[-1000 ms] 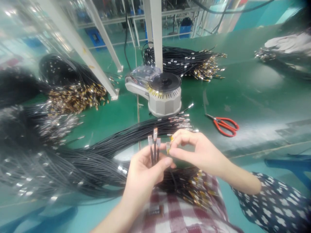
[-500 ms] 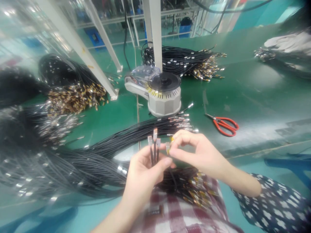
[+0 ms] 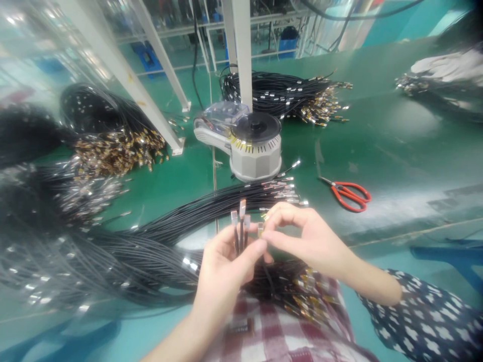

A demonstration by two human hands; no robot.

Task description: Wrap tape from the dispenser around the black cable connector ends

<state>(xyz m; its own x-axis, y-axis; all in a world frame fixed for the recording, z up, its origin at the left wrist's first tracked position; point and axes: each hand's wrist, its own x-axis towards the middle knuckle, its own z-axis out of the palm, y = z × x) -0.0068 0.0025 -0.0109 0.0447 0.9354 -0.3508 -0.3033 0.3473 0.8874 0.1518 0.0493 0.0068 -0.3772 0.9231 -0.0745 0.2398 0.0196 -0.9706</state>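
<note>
Right hand (image 3: 305, 240) nearer cable bunch (image 3: 240, 227)

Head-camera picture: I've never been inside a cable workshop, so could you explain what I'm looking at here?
The camera sits on a person's head and looks down at their own bare hands. The left hand pinches a few thin black cables upright, with metal ends on top. The right hand grips one more connector beside them. Beyond is a green table with big cable bundles, a grey round machine and red-handled scissors. A checked cloth covers the lap, with more cables on it.
</note>
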